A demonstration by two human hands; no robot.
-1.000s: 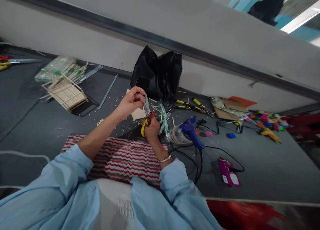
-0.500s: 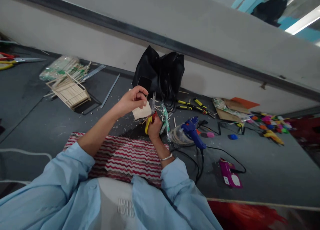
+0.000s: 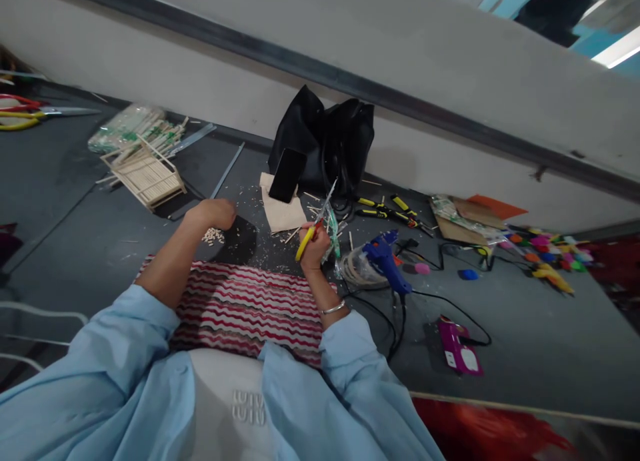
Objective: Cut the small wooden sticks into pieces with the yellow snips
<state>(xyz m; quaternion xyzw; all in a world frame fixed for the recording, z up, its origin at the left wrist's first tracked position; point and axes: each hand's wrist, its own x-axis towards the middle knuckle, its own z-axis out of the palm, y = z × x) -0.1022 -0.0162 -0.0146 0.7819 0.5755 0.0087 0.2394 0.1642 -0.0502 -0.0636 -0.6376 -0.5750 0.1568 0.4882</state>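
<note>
Pale wall (image 3: 165, 74) (dark rail (image 3: 280, 57)), grey tabletop (image 3: 540, 354)

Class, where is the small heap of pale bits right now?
In the head view, left of centre, the heap lies on the table between the left hand and the striped mat.

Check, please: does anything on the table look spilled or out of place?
Yes: tiny pale bits lie scattered around the beige sheet, looking untidy compared with the small pile near the left hand.
</note>
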